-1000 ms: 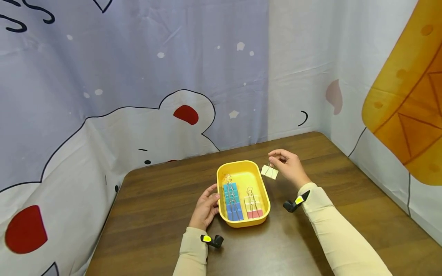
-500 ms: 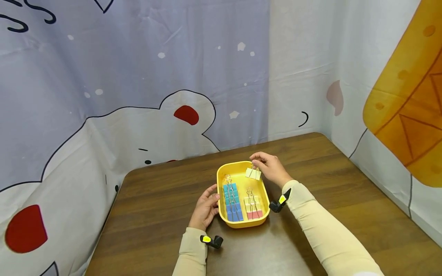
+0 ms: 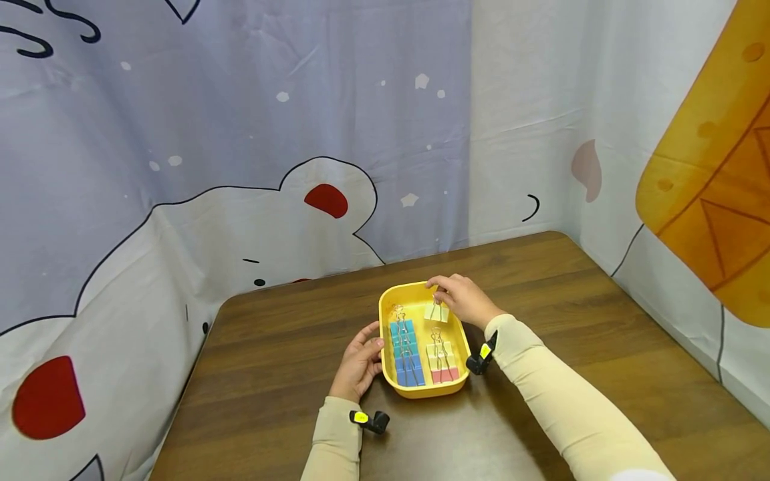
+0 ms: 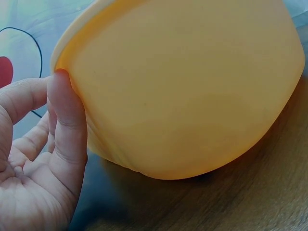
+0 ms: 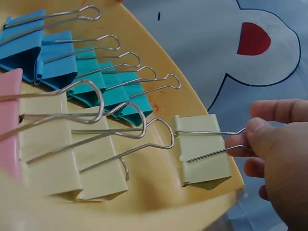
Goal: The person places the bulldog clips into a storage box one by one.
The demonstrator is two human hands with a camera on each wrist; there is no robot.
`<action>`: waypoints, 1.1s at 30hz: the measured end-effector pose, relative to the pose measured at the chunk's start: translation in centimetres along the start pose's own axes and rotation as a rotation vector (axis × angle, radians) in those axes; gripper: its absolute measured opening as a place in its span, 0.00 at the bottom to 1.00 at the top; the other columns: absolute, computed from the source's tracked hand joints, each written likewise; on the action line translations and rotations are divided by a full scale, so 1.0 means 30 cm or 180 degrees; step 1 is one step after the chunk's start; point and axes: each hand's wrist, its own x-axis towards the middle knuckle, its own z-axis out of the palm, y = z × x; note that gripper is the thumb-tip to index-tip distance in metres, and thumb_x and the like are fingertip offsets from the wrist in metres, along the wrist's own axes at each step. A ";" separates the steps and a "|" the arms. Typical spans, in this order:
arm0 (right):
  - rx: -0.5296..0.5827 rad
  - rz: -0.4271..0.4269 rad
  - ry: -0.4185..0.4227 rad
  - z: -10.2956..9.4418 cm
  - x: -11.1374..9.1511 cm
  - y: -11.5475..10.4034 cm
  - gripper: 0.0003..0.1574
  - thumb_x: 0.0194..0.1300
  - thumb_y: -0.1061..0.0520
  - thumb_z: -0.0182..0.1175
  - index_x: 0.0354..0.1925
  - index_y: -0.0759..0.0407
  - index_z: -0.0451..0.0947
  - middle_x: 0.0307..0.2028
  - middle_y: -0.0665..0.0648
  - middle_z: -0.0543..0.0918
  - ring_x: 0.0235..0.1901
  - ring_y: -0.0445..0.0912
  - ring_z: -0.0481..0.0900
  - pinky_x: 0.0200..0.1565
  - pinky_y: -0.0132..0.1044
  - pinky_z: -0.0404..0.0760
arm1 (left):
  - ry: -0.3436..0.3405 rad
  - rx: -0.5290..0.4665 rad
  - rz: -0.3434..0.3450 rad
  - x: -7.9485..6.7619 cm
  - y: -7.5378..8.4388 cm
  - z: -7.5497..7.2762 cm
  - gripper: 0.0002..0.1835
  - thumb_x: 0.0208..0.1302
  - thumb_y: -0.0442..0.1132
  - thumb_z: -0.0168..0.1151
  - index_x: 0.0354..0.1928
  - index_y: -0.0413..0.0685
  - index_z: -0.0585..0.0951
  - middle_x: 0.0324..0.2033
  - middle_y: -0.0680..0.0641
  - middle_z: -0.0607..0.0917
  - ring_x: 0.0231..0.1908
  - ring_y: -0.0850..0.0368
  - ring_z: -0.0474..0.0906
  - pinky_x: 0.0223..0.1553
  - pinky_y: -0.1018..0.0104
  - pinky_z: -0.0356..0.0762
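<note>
My right hand (image 3: pixel 463 299) pinches the wire handle of a pale yellow binder clip (image 5: pixel 202 151), holding it inside the far right part of a yellow tray (image 3: pixel 385 294). My left hand (image 3: pixel 358 361) grips the tray's left wall; in the left wrist view the thumb (image 4: pixel 67 110) presses near its rim. Within the tray, a left row has teal binder clips (image 3: pixel 403 337) behind blue binder clips (image 3: pixel 410 371). To the right, pale yellow binder clips (image 5: pixel 48 144) stand behind a pink binder clip (image 3: pixel 445 375). All their wire handles point away from me.
The tray is on a brown wooden table (image 3: pixel 289 334). A patterned cloth (image 3: pixel 240 120) hangs behind it and along both sides. Each wrist carries a small black camera, such as the left wrist camera (image 3: pixel 377 421).
My right hand has carried the pale yellow binder clip leftward from beyond the tray's right rim to inside the tray, lowering it there. My left hand keeps its grip on the tray.
</note>
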 end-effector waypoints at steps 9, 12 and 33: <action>-0.0258 -0.0147 -0.0682 -0.006 0.003 -0.014 0.18 0.74 0.61 0.58 0.59 0.52 0.77 0.31 0.44 0.84 0.39 0.45 0.76 0.51 0.50 0.75 | -0.0017 0.0018 0.0010 -0.002 0.000 -0.003 0.27 0.73 0.26 0.54 0.71 0.39 0.65 0.32 0.50 0.81 0.23 0.64 0.77 0.22 0.70 0.82; -0.0199 -0.0183 -0.0804 -0.007 0.005 -0.021 0.16 0.73 0.62 0.59 0.58 0.54 0.79 0.30 0.44 0.85 0.38 0.44 0.76 0.50 0.50 0.75 | -0.0021 -0.0001 0.0005 -0.002 -0.001 -0.003 0.27 0.73 0.26 0.54 0.71 0.39 0.64 0.32 0.50 0.81 0.23 0.64 0.77 0.22 0.70 0.82; -0.0161 -0.0311 -0.1082 0.005 0.009 -0.020 0.15 0.73 0.62 0.59 0.56 0.57 0.80 0.33 0.42 0.87 0.43 0.44 0.79 0.53 0.48 0.75 | 0.0046 -0.0002 0.0005 -0.001 0.001 0.002 0.27 0.72 0.26 0.54 0.71 0.40 0.65 0.31 0.50 0.81 0.21 0.64 0.77 0.22 0.69 0.82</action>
